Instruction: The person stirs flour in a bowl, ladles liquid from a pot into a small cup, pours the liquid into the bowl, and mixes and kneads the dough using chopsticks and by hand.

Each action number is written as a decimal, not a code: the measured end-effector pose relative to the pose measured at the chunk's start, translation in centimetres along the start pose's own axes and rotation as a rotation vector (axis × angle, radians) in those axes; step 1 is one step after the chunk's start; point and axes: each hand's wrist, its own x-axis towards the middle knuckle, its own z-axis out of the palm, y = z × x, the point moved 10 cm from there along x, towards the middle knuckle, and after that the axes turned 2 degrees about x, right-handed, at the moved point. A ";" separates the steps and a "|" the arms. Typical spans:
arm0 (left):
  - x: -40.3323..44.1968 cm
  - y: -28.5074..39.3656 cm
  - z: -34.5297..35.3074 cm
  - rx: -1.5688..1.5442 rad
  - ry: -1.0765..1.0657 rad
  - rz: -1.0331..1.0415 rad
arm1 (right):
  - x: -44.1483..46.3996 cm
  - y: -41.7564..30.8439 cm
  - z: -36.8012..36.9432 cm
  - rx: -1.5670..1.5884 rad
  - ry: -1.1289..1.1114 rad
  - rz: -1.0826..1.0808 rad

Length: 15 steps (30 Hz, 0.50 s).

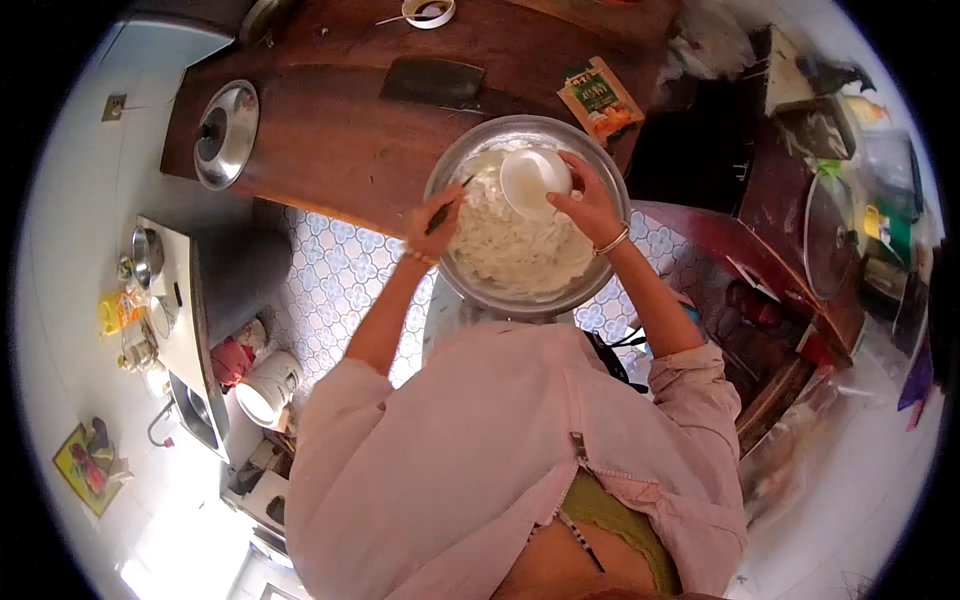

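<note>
Left hand (428, 232) grips a thin dark utensil (438, 216), apparently; right hand (593, 208), a round white bowl (530, 182) — the lumpy white mixture (515, 245) looks half-combined.

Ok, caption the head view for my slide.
Right hand holds a white bowl over white mixture in a metal basin; left hand grips a dark utensil.

White bowl (530, 188) hangs over basin (500, 132) of lumpy mixture (515, 255)

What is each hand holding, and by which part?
The right hand holds the white bowl by its rim, on that hand's side. The left hand grips a thin dark stick; which part is unclear.
</note>
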 end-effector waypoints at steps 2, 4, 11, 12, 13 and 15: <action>0.7 1.2 3.4 -0.090 0.092 0.003 | 0.7 -0.9 -0.4 -0.069 -0.019 -0.117; -0.5 3.1 6.7 -0.104 0.052 -0.018 | 1.3 -2.1 -1.6 -0.099 -0.030 -0.163; -5.9 2.2 4.9 -0.220 0.027 -0.254 | 2.3 -2.6 -7.2 -0.069 -0.088 -0.146; -5.3 1.2 3.2 -0.173 0.109 -0.304 | 2.3 -2.0 -8.0 0.009 -0.084 -0.124; -4.4 0.3 1.8 -0.100 0.175 -0.345 | 1.9 -2.6 -8.6 0.002 -0.086 -0.072; -1.4 0.8 -0.1 0.111 0.394 -0.175 | 1.3 -3.0 -9.4 0.029 -0.103 -0.063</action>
